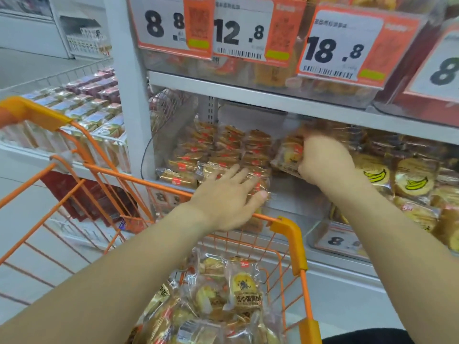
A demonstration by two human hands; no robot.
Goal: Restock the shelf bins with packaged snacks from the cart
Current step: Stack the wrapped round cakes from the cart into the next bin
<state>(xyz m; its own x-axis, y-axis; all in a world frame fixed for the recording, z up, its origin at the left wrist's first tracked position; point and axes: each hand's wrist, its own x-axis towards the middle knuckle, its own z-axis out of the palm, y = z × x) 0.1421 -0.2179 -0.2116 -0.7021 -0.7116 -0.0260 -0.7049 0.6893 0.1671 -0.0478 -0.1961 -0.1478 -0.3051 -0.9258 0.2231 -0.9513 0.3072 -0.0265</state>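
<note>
Two hands work at the shelf in the head view. Right hand grips a wrapped snack pack, fingers curled round its near edge, over the bin between the stacked packs on the left and the banana cakes on the right. Left hand lies flat, fingers spread, on the stacked packs. More snacks wait in the orange cart. These look light, soft and crushable in slippery film; hold them by the wrapper's edges.
</note>
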